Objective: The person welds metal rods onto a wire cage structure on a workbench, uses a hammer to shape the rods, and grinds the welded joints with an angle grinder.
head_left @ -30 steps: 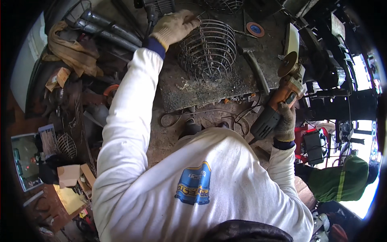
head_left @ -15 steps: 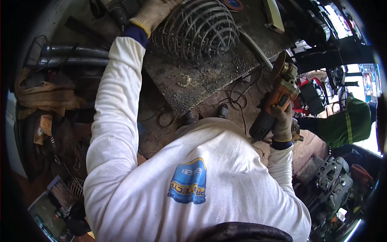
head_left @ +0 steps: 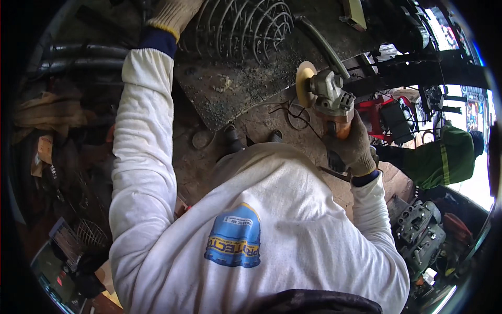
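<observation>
Orange-and-grey angle grinder (head_left: 333,99), pale disc (head_left: 304,83) at left. Domed wire cage (head_left: 243,31) on dark tabletop (head_left: 203,97).

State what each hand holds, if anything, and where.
Right hand: angle grinder, gripped around its orange body, behind the metal head. Left hand: cannot tell; its fingers are cut off by the top edge.

The left arm (head_left: 144,141), white-sleeved, reaches far forward and nearly straight, its dark-cuffed wrist (head_left: 158,41) close to the top edge. The gloved left hand (head_left: 175,11) is cut off there — its fingertips lie out of view. The right arm (head_left: 368,214) bends closer in, forearm angled forward and slightly inward. The right hand (head_left: 351,145), also gloved, curls in a closed grip — well apart from the left. Both feet (head_left: 230,136) point forward, beyond the torso (head_left: 287,220).
</observation>
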{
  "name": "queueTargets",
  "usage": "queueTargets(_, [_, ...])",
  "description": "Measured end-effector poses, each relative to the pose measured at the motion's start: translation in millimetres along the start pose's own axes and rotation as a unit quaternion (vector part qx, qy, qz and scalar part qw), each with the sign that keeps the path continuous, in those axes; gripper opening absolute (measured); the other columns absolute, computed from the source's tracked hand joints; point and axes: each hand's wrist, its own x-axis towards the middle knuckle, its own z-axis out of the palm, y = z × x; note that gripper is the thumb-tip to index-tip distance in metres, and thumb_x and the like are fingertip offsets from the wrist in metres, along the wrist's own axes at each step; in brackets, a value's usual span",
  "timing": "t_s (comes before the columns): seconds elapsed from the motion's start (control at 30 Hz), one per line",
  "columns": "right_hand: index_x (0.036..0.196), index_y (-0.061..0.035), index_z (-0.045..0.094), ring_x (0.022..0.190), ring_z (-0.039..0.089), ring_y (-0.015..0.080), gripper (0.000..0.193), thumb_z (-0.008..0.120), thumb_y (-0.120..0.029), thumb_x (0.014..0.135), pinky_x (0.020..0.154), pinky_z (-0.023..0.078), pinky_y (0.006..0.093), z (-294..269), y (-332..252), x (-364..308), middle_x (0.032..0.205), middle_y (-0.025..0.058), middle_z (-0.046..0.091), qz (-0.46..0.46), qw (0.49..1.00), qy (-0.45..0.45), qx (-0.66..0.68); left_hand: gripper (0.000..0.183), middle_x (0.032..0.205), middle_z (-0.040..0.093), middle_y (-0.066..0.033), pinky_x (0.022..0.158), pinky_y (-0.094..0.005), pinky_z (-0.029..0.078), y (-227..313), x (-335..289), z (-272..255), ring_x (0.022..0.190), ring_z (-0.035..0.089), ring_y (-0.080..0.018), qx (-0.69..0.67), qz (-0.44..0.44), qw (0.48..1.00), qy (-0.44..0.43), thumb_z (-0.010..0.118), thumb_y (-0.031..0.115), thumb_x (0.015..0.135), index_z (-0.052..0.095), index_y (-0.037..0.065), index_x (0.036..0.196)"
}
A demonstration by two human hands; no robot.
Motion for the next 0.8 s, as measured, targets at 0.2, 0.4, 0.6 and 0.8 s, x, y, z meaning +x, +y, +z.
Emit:
queueTargets(0.2, [0.129,-0.0031,0.051,0.107,0.062,0.0221,0.071,0.082,-0.014,0.066,0.093,0.049,0.0358,-6.2,26.7,1.6,0.118,0.0117,0.064,-0.033,0.997,-0.029,0.064,0.049,0.111,0.07,-0.0176,0.087,-0.032,0.05,45.0,-9.6,-11.0,0.099,0.066,-0.0261,-0.077,-0.032,0.995,-0.061,0.058,0.04,0.097,0.065,-0.004,0.118])
queueTargets(0.4, [0.13,-0.0031,0.051,0.107,0.062,0.0212,0.074,0.083,-0.012,0.065,0.094,0.048,0.0347,-11.4,38.1,3.4,0.12,0.0116,0.064,-0.013,0.995,-0.028,0.093,0.062,0.124,0.064,-0.0216,0.096,-0.035,0.048,4.7,48.6,15.6,0.113,0.063,-0.0304,-0.037,-0.158,0.984,-0.067,0.053,0.048,0.096,0.06,-0.006,0.126])
queueTargets(0.6, [0.132,-0.0029,0.049,0.109,0.063,0.0226,0.077,0.085,-0.015,0.065,0.094,0.05,0.0356,-11.2,38.2,6.0,0.12,0.0121,0.065,-0.023,0.994,-0.037,0.099,0.063,0.136,0.055,-0.0267,0.101,-0.0424,0.046,-36.8,70.6,33.1,0.123,0.055,-0.0418,0.169,-0.105,0.979,-0.048,0.054,0.051,0.095,0.058,-0.001,0.13])
queueTargets(0.8, [0.134,-0.003,0.048,0.111,0.065,0.0286,0.079,0.085,-0.02,0.066,0.094,0.051,0.0377,-10.1,24.8,18.6,0.121,0.0165,0.065,-0.025,0.997,-0.068,0.007,0.07,0.138,0.053,-0.0243,0.106,-0.0433,0.043,3.5,39.8,30.4,0.125,0.054,-0.0387,0.247,-0.071,0.962,-0.089,0.057,0.059,0.091,0.055,0.003,0.134])
